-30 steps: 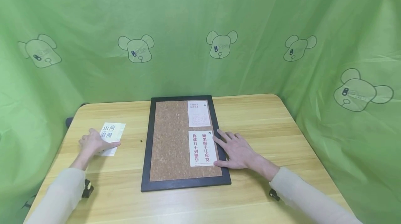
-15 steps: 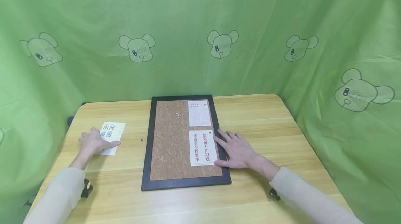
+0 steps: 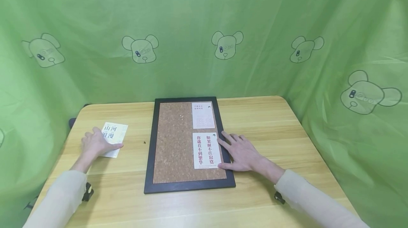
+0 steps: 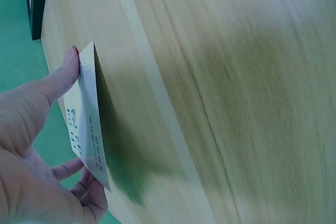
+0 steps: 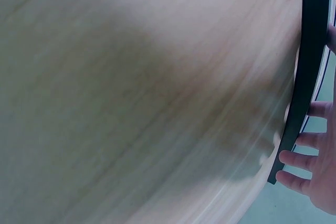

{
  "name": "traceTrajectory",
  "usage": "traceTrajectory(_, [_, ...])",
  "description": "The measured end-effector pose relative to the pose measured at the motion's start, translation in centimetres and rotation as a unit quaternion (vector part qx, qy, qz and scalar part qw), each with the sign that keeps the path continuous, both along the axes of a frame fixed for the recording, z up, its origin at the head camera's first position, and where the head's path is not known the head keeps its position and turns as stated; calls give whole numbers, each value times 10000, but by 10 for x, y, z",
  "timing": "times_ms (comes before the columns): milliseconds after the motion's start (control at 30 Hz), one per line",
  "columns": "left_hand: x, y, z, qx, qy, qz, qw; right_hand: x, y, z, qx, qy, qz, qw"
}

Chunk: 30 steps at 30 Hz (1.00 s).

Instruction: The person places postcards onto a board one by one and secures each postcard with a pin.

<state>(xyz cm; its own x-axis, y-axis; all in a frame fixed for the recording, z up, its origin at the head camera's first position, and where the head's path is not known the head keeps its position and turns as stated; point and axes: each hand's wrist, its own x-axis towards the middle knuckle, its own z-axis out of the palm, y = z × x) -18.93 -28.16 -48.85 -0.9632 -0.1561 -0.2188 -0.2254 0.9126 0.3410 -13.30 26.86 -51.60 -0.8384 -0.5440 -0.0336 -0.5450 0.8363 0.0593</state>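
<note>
My left hand (image 3: 95, 144) holds a white card (image 3: 118, 133) printed with large dark characters, at the left of the table. In the left wrist view the thumb (image 4: 67, 72) is at one edge of the card (image 4: 86, 114) and the fingers at the opposite one; the card stands tilted, with a shadow beside it. At the centre lies a cork board (image 3: 173, 139) in a black frame. My right hand (image 3: 240, 153) rests on the frame's right side (image 5: 310, 77) with fingers spread, thumb tip at the lower card's edge. Its palm underside is hidden.
Two cards are on the board's right half: a pale one (image 3: 203, 118) at the top and a red-lettered one (image 3: 205, 151) below. A small dark speck (image 3: 144, 142) lies on the wooden table (image 3: 264, 121). Green curtain (image 3: 185, 72) surrounds the table's back and sides.
The left hand and its card have shifted very slightly, the card's far edge rising a little. My right hand stays on the frame.
</note>
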Motion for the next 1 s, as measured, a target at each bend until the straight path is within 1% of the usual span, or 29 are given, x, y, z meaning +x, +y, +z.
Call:
traceTrajectory(233, [-1,3,2,-220,150,-81,9996,-1,0,-1,0,18,1,10000])
traceTrajectory(433, [-2,6,4,-380,171,-94,9991,0,0,0,-1,47,25,10000])
traceTrajectory(667, [-3,7,4,-480,220,-215,9984,0,0,0,39,17,5,10000])
traceTrajectory(1000, [-2,8,4,-551,532,-322,9965,0,-1,0,44,71,25,10000])
